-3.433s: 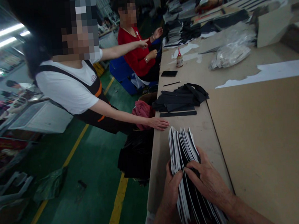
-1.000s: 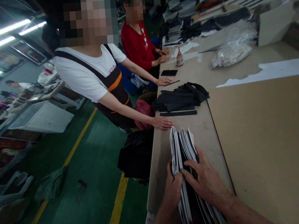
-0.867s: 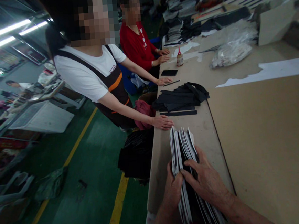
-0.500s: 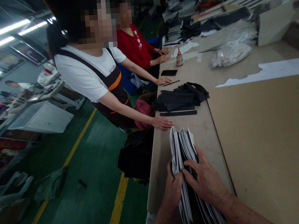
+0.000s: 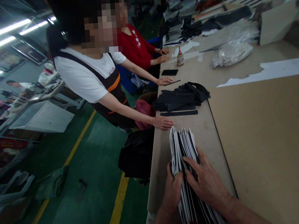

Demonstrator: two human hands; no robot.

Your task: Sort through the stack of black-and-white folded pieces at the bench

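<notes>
A thick bundle of black-and-white strips (image 5: 188, 198) stands on edge at the near end of the table, its long edges facing up. My left hand (image 5: 172, 186) grips the bundle's left side, thumb over the top edges. From the right, my right hand (image 5: 206, 176) is closed round the other side, its thumb and a finger at the gap in the middle. The fingers on the outer sides are partly hidden by the strips. Just beyond the bundle lies a pile of loose black strips (image 5: 180, 97), with one strip (image 5: 179, 113) set straight in front of it.
A co-worker's hand (image 5: 163, 122) rests flat at the table's left edge, close to the bundle's far end. Farther off are a phone (image 5: 169, 72), a glue bottle (image 5: 180, 58) and a plastic bag (image 5: 233, 53). A large brown board (image 5: 267, 133) covers the right side.
My right thumb has shifted slightly away from my left thumb, and the strips between them are a little more spread. Both hands stay on the bundle.
</notes>
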